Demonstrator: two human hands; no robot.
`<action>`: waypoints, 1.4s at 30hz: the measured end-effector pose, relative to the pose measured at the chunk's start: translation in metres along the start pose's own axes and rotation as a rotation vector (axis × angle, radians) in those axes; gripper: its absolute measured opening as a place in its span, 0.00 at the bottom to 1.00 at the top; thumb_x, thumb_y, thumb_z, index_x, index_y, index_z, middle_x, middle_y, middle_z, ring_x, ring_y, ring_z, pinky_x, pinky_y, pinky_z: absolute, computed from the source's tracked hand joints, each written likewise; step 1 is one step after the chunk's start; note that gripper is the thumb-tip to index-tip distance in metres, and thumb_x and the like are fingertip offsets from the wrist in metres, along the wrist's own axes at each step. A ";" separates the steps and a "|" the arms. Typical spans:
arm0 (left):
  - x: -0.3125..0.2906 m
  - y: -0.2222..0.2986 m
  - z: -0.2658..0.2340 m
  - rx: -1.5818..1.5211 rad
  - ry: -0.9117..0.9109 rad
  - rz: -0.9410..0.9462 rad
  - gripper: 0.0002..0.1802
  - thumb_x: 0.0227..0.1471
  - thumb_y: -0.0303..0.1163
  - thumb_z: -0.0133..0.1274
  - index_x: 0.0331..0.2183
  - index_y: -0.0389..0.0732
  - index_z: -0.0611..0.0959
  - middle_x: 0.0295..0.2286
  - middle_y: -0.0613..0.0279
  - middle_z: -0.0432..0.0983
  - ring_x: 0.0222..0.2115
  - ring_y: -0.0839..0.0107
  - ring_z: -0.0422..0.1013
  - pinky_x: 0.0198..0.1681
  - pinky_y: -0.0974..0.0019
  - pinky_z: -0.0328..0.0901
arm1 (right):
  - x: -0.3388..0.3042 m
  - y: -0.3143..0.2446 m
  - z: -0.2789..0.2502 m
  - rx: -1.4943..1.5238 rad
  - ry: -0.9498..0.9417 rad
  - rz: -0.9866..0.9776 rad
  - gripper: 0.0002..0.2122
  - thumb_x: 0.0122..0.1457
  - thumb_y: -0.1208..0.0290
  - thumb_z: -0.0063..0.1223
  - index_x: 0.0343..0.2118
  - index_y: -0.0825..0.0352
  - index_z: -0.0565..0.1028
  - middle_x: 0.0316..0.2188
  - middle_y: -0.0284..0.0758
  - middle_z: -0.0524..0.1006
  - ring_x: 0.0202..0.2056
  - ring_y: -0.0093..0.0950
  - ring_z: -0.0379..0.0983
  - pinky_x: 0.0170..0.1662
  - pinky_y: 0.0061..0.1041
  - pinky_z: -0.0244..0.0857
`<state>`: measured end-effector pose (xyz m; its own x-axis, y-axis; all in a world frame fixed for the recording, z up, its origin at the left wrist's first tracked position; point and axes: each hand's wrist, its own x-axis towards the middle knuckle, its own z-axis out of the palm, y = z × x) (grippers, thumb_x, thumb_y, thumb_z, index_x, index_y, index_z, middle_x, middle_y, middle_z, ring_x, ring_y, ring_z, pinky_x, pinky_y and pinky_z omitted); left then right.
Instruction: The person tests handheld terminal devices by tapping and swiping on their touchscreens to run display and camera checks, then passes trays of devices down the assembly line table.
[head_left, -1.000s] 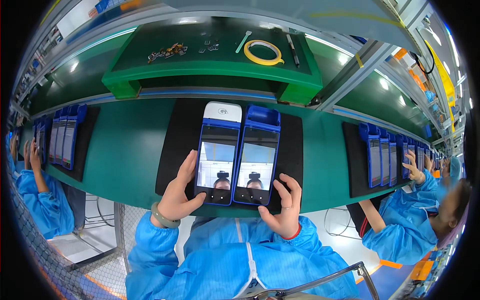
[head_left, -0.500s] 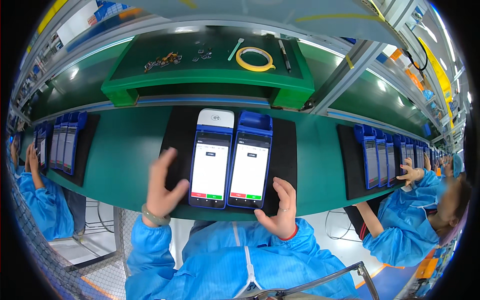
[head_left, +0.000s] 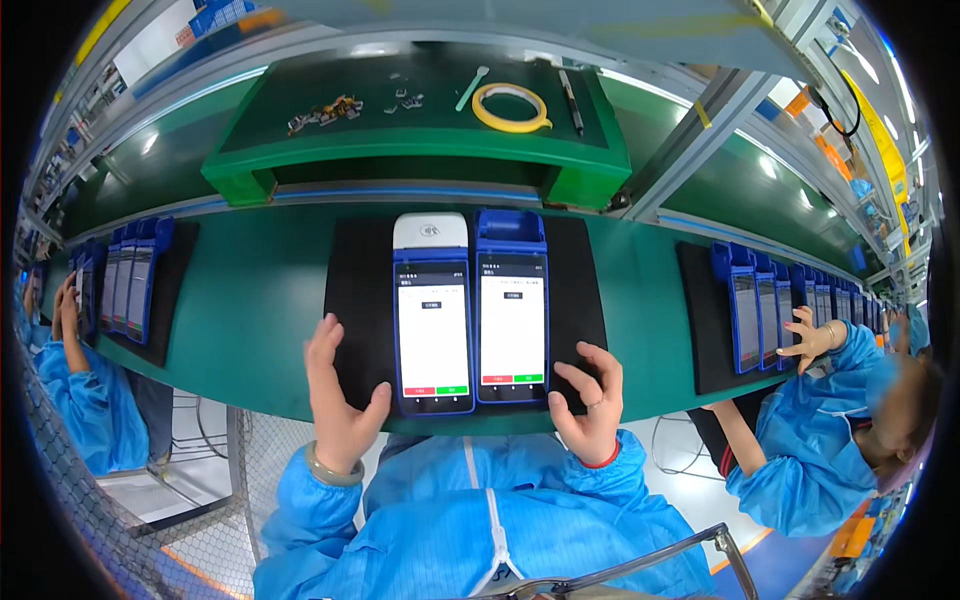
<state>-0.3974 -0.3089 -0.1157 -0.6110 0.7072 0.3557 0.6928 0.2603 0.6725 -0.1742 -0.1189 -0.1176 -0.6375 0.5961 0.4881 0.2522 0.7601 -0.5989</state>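
Note:
Two blue handheld payment terminals lie side by side, screens up and lit, on a black mat (head_left: pixel 362 270). The left payment terminal (head_left: pixel 434 340) has a white top cover; the right payment terminal (head_left: pixel 512 330) has an open blue compartment at its top. Both screens show a white page with a red and a green button at the bottom. My left hand (head_left: pixel 343 400) is beside the left terminal's lower left side, fingers apart and holding nothing. By the right terminal's lower right corner is my right hand (head_left: pixel 590 400), its fingers apart and slightly curled, also holding nothing.
A raised green shelf (head_left: pixel 400 155) behind the mat bears small loose parts (head_left: pixel 325 114), a green spatula-like tool (head_left: pixel 471 88), a yellow tape roll (head_left: pixel 510 107) and a pen (head_left: pixel 571 100). Co-workers handle more terminals (head_left: pixel 745 310) at left and right. A metal post (head_left: pixel 690 140) rises at right.
My left hand has moved slightly right and down; the right hand has shifted a little right. Both terminals have turned a little, now standing straighter on the mat.

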 end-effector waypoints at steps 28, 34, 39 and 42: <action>0.016 0.025 0.022 -0.631 -0.209 -0.229 0.49 0.37 0.19 0.46 0.60 0.42 0.43 0.56 0.40 0.50 0.57 0.51 0.53 0.58 0.53 0.52 | -0.014 -0.002 0.009 -0.036 0.115 -0.070 0.16 0.43 0.74 0.55 0.38 0.69 0.75 0.41 0.43 0.69 0.43 0.40 0.66 0.46 0.34 0.62; 0.014 0.022 0.023 -0.636 -0.219 -0.169 0.48 0.38 0.19 0.46 0.60 0.42 0.43 0.56 0.42 0.50 0.57 0.51 0.52 0.58 0.53 0.51 | -0.014 -0.003 0.013 -0.040 0.141 -0.033 0.17 0.40 0.77 0.58 0.38 0.67 0.75 0.39 0.41 0.71 0.40 0.38 0.67 0.42 0.32 0.64; 0.012 0.027 0.024 -0.636 -0.215 -0.173 0.50 0.36 0.18 0.43 0.61 0.43 0.42 0.56 0.44 0.51 0.58 0.55 0.52 0.59 0.56 0.50 | -0.014 -0.003 0.013 -0.053 0.144 -0.055 0.16 0.40 0.78 0.58 0.37 0.67 0.75 0.38 0.41 0.72 0.39 0.38 0.68 0.40 0.31 0.66; 0.014 0.023 0.022 -0.652 -0.233 -0.178 0.51 0.35 0.18 0.43 0.61 0.43 0.42 0.56 0.44 0.51 0.57 0.55 0.53 0.58 0.57 0.50 | -0.012 -0.005 0.016 -0.073 0.125 -0.069 0.16 0.40 0.78 0.58 0.37 0.67 0.75 0.38 0.41 0.72 0.38 0.38 0.68 0.39 0.31 0.66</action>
<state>-0.3816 -0.2781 -0.1092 -0.5457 0.8313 0.1055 0.1758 -0.0095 0.9844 -0.1789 -0.1343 -0.1303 -0.5609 0.5656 0.6046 0.2658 0.8146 -0.5155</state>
